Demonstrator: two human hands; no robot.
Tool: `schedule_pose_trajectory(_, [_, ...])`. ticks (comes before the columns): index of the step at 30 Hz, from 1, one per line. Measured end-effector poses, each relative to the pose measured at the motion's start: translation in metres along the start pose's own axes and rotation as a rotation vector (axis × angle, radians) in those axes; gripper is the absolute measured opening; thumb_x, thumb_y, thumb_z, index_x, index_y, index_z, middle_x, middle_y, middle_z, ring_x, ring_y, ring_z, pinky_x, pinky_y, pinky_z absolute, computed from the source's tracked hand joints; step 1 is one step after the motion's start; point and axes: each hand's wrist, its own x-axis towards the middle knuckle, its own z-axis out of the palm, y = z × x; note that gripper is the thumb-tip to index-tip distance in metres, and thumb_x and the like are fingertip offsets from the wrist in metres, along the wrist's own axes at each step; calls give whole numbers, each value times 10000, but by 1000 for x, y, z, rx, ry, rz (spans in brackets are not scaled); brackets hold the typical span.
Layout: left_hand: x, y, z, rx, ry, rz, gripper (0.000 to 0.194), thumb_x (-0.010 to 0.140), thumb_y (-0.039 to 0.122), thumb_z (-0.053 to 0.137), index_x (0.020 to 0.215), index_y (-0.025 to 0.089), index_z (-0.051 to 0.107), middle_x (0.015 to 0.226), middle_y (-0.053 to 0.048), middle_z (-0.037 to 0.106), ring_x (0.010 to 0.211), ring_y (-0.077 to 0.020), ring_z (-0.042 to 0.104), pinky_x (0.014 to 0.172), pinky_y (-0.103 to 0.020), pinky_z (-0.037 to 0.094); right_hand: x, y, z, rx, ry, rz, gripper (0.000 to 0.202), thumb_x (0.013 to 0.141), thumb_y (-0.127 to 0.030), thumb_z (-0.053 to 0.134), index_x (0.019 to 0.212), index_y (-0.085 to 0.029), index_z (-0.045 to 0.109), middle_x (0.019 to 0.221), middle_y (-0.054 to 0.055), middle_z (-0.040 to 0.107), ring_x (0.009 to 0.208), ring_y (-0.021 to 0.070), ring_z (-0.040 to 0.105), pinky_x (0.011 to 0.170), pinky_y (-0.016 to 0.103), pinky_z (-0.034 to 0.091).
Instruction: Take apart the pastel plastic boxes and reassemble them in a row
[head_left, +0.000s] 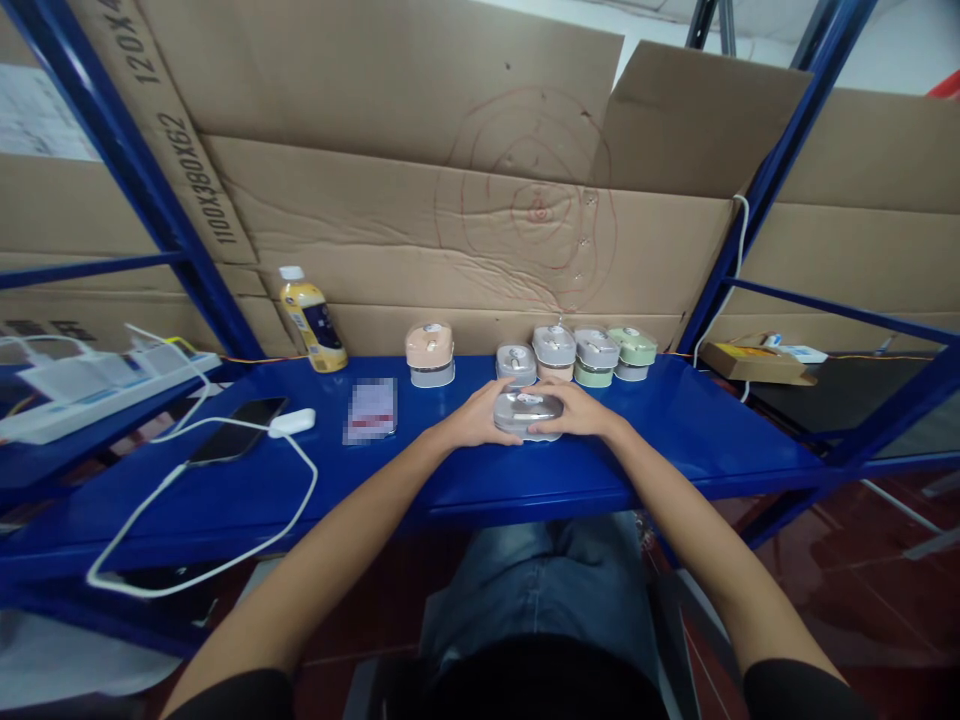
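Observation:
A grey oval container with a clear lid (pixel 528 408) sits near the front of the blue shelf, straight before me. My left hand (pixel 480 416) grips its left end, thumb low at the front and fingers over the far side. On the right end my right hand (pixel 576 408) is wrapped round it in the same way. Just behind stands a small grey container (pixel 516 366). To its right are a grey-and-peach container (pixel 554 350), a grey-and-green one (pixel 596 356) and a green-and-grey one (pixel 634 352). Farther left is a peach-and-grey container (pixel 430 354).
A yellow drink bottle (pixel 313 320) stands at the back left. A blurred-out flat item (pixel 371 410), a phone (pixel 236 432) and a looping white cable (pixel 304 530) lie on the left. A power strip (pixel 112 390) is at far left. Cardboard (pixel 375 200) walls the back.

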Motion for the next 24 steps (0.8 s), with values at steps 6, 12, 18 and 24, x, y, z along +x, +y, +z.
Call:
schedule_pose_trajectory(6, [1, -2, 1, -18, -2, -2, 1088, 568, 526, 941, 1485, 179, 471, 1456, -167, 586, 1337, -397, 574, 1139, -538, 448, 0, -2, -1, -14, -8, -10, 725, 782, -544, 850, 1423, -280, 641, 1236, 92, 660, 1170, 282, 645, 1077, 474, 501])
schedule_pose_trajectory(12, [2, -7, -1, -20, -20, 14, 1017, 596, 504, 933, 1463, 202, 496, 1436, -149, 605, 1307, -384, 593, 1114, -533, 462, -9, 1, 6, -71, -27, 29, 778, 840, -618, 769, 1515, -303, 544, 1450, 122, 562, 1322, 336, 589, 1146, 525, 458])
schedule_pose_trajectory(18, [3, -13, -1, -38, -54, 28, 1007, 651, 484, 907, 1507, 206, 456, 1490, -160, 561, 1356, -381, 549, 1152, -547, 422, -21, -3, 11, -171, -48, 33, 774, 928, -643, 641, 1598, -335, 406, 1626, 125, 391, 1463, 365, 464, 1159, 544, 457])
schedule_pose_trajectory(24, [2, -14, -3, -66, -47, 29, 998, 627, 491, 925, 1486, 225, 493, 1481, -151, 580, 1364, -388, 547, 1167, -570, 406, -22, 1, 5, -100, -48, -8, 892, 826, -589, 789, 1588, -309, 419, 1584, 131, 455, 1449, 363, 476, 1163, 551, 442])
